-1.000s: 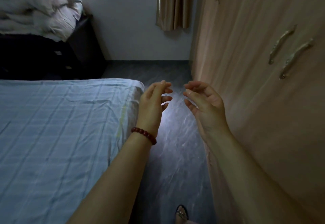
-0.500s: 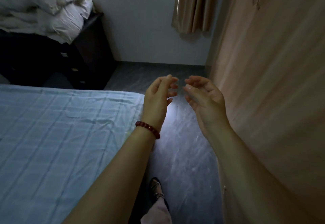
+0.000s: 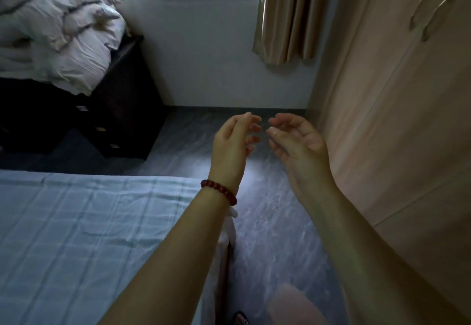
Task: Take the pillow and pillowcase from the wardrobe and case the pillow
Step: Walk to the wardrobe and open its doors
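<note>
A tall light-wood wardrobe (image 3: pixel 397 110) fills the right side, its doors closed, with two curved metal handles (image 3: pixel 433 11) near the top right. My left hand (image 3: pixel 233 146), with a red bead bracelet on the wrist, and my right hand (image 3: pixel 298 143) are raised side by side over the floor, palms facing each other. Both have loosely curled, spread fingers and hold nothing. The right hand is a short way left of the wardrobe front, not touching it. No pillow or pillowcase is visible.
A bed with a light blue checked sheet (image 3: pixel 76 235) lies at lower left. A dark drawer unit (image 3: pixel 119 120) with a heap of pale bedding (image 3: pixel 56 34) stands beyond it. A narrow grey floor aisle (image 3: pixel 275 222) runs toward the window wall and beige curtain (image 3: pixel 288 16).
The view has tilted up and moved along the aisle, so the bed has dropped lower and the window and wardrobe handles show more. Both hands stay raised and empty, slightly closer together.
</note>
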`<act>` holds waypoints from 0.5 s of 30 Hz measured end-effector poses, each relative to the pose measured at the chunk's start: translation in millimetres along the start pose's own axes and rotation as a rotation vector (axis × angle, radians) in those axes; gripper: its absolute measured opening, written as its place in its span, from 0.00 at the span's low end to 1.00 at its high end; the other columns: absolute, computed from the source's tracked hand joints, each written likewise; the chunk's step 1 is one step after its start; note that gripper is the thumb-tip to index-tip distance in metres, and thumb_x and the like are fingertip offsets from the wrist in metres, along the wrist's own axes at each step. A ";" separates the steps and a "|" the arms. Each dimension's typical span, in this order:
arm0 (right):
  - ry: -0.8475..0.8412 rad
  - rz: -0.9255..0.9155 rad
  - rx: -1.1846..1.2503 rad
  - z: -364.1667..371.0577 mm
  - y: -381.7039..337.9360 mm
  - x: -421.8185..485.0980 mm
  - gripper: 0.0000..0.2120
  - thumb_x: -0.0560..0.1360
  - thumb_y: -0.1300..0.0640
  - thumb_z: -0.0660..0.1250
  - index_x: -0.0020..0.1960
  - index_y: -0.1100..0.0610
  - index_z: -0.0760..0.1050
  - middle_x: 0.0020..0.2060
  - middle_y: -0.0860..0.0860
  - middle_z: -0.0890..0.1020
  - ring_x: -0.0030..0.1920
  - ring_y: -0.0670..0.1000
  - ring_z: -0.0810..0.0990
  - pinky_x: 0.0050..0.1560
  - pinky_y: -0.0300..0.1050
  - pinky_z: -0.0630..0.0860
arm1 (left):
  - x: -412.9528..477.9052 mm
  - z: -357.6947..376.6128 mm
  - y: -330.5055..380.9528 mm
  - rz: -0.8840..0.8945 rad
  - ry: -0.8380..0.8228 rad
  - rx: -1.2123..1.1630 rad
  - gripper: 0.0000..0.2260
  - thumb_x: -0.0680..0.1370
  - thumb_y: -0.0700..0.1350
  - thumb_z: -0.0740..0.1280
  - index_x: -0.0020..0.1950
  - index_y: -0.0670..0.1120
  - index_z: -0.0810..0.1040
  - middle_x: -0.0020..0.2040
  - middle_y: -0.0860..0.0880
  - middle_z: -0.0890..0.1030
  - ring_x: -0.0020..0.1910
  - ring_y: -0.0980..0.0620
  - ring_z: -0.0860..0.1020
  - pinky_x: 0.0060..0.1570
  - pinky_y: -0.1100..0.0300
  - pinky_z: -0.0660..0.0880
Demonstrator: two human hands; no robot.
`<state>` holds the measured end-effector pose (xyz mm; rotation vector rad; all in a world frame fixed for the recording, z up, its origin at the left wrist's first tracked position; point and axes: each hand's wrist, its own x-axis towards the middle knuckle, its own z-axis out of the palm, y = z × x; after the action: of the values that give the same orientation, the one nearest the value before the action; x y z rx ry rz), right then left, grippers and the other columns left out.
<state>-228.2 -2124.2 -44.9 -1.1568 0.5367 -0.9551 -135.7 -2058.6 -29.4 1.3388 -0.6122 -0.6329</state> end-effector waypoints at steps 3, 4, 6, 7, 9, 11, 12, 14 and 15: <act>-0.012 0.004 0.010 2.9 7.6 43.2 0.11 0.69 0.61 0.70 0.42 0.44 0.80 0.42 0.42 0.84 0.49 0.44 0.81 0.52 0.43 0.74 | 43.3 3.8 -4.9 -0.009 0.009 -0.010 0.10 0.78 0.50 0.61 0.41 0.51 0.79 0.36 0.55 0.80 0.35 0.60 0.78 0.36 0.67 0.74; -0.012 0.005 0.014 2.7 9.7 59.9 0.11 0.69 0.61 0.70 0.41 0.45 0.80 0.42 0.42 0.84 0.49 0.44 0.81 0.52 0.43 0.74 | 59.8 6.2 -6.3 -0.004 0.008 -0.013 0.10 0.78 0.50 0.61 0.41 0.51 0.79 0.36 0.55 0.80 0.35 0.60 0.78 0.37 0.67 0.74; -0.001 0.008 0.021 -0.4 14.1 96.5 0.11 0.70 0.63 0.70 0.42 0.46 0.80 0.41 0.43 0.84 0.48 0.44 0.81 0.51 0.42 0.74 | 95.5 13.3 -9.8 0.002 0.010 -0.016 0.10 0.78 0.50 0.61 0.41 0.51 0.80 0.36 0.56 0.80 0.35 0.59 0.77 0.39 0.65 0.74; 0.008 0.008 0.030 -3.0 15.7 117.0 0.11 0.70 0.64 0.70 0.42 0.47 0.80 0.41 0.43 0.83 0.47 0.44 0.81 0.50 0.41 0.74 | 115.4 18.3 -11.5 0.003 0.014 -0.010 0.10 0.78 0.50 0.61 0.42 0.51 0.80 0.35 0.56 0.80 0.35 0.59 0.77 0.40 0.63 0.74; 0.020 0.012 0.044 -8.9 16.5 161.4 0.11 0.71 0.65 0.69 0.43 0.48 0.79 0.41 0.43 0.83 0.46 0.43 0.81 0.48 0.40 0.75 | 157.3 32.1 -13.0 0.000 0.023 -0.014 0.10 0.78 0.50 0.61 0.42 0.51 0.79 0.35 0.56 0.80 0.34 0.60 0.77 0.39 0.64 0.74; 0.017 0.008 0.035 -13.2 13.8 202.6 0.11 0.71 0.64 0.69 0.43 0.48 0.79 0.41 0.44 0.83 0.47 0.43 0.81 0.48 0.39 0.75 | 195.4 46.5 -11.9 -0.002 0.034 -0.031 0.10 0.78 0.50 0.61 0.40 0.50 0.79 0.35 0.55 0.80 0.33 0.61 0.77 0.37 0.66 0.74; 0.019 0.000 0.036 -16.1 11.8 223.8 0.11 0.71 0.64 0.69 0.42 0.48 0.80 0.41 0.43 0.83 0.47 0.43 0.81 0.48 0.39 0.75 | 215.0 54.4 -10.4 0.001 0.035 -0.035 0.11 0.78 0.50 0.61 0.38 0.50 0.78 0.35 0.54 0.80 0.33 0.61 0.77 0.38 0.65 0.74; 0.019 -0.013 0.048 -22.7 10.4 265.9 0.11 0.71 0.63 0.70 0.41 0.47 0.80 0.40 0.43 0.84 0.46 0.42 0.81 0.48 0.39 0.75 | 254.0 69.6 -9.7 0.014 0.039 -0.016 0.12 0.78 0.50 0.61 0.36 0.50 0.76 0.35 0.56 0.80 0.34 0.61 0.78 0.41 0.63 0.73; 0.015 -0.015 0.051 -25.6 10.7 284.0 0.11 0.70 0.63 0.70 0.41 0.46 0.81 0.40 0.43 0.84 0.46 0.42 0.81 0.48 0.39 0.75 | 270.9 75.8 -10.8 0.018 0.043 -0.012 0.12 0.78 0.50 0.61 0.36 0.50 0.76 0.34 0.56 0.80 0.35 0.62 0.78 0.43 0.62 0.73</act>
<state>-97.7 -2377.7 -33.0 -1.1103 0.5134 -0.9857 -4.7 -2307.5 -19.1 1.3314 -0.5846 -0.5911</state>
